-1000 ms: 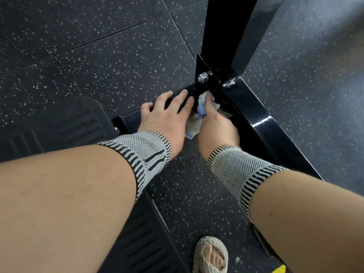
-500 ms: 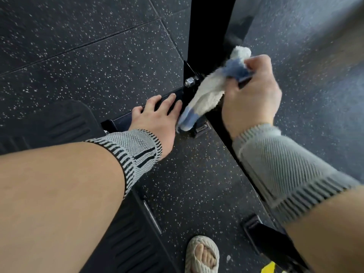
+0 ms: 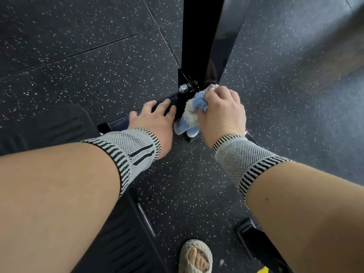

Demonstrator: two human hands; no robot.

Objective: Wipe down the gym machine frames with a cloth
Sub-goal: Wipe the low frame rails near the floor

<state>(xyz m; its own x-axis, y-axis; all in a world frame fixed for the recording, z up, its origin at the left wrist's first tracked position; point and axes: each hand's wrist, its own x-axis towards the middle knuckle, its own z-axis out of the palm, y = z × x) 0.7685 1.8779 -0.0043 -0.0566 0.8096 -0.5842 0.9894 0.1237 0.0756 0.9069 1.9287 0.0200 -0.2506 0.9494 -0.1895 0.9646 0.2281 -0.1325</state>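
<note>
A glossy black upright post (image 3: 201, 42) of the gym machine frame rises from the speckled floor, bolted at its foot by a silver nut (image 3: 183, 88). My right hand (image 3: 222, 111) grips a crumpled white and blue cloth (image 3: 192, 115) and holds it against the base of the post, just right of the nut. Part of the cloth hangs down toward the floor. My left hand (image 3: 155, 117) rests with straight fingers on the low black floor bar (image 3: 118, 123) to the left of the post. Both wrists wear grey knitted bands.
A black ribbed rubber footplate (image 3: 65, 123) lies at the left and runs under my left arm. Another black frame bar (image 3: 262, 245) crosses the lower right. My foot in a beige sandal (image 3: 196, 255) stands at the bottom. Dark speckled rubber floor (image 3: 88, 66) surrounds the frame.
My right hand first rose with the cloth up the post, then came back down to the post's base by the nut. My left hand stayed on the floor bar.
</note>
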